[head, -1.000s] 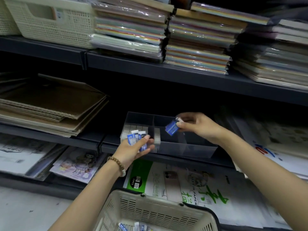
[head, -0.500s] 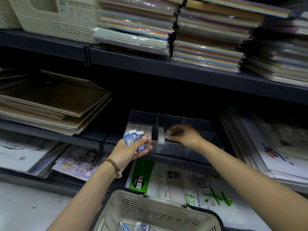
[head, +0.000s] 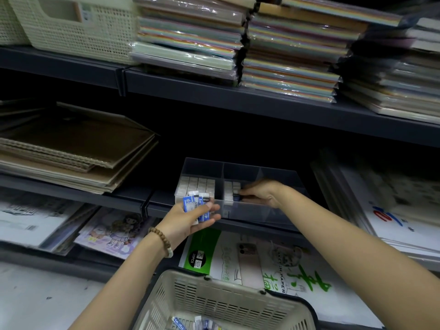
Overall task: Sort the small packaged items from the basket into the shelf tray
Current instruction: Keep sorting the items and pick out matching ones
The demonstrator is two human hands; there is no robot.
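Seating one pkt [head: 236, 198] in shelf tray [head: 281, 171], mid compartment.
I'm driving the right hand [head: 262, 192] w/ fingertips pinching the pkt against the row end so rows pack tight; left hand [head: 188, 222] is gripping spare pkts [head: 196, 204] just beside the tray front as feed stock; more are lying in the basket [head: 214, 303].

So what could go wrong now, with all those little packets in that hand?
The left hand holds several small blue-and-white packets fanned out under its thumb; one could slip and drop. The right hand reaches into the clear grey plastic divided tray beside a short row of upright white packets, and might tip them over.
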